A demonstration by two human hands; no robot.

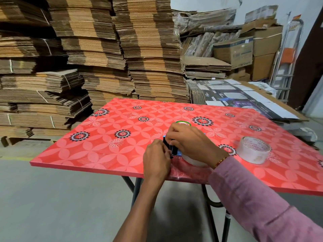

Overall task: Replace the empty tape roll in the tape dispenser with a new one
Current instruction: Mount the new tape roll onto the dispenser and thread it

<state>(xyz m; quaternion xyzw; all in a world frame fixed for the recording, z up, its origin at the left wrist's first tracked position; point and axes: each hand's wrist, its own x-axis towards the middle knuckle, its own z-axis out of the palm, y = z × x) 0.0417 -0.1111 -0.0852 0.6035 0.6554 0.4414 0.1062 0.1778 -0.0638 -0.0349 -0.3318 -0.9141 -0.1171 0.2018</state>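
Note:
A blue and black tape dispenser (173, 149) lies on the red flowered table (108, 135) near its front edge, mostly hidden under my hands. My right hand (190, 142) grips it from above. My left hand (157, 158) pinches its black toothed end. A whitish tape roll (193, 161) shows under my right hand, in or against the dispenser; I cannot tell which. A second roll of clear tape (253, 150) lies flat on the table to the right, apart from both hands.
A round green-rimmed sticker or lid (182, 123) peeks out behind my right hand. Tall stacks of flattened cardboard (104, 49) stand behind the table. Boxes (244, 49) and a stepladder (286, 55) fill the back right. Grey floor lies at the left.

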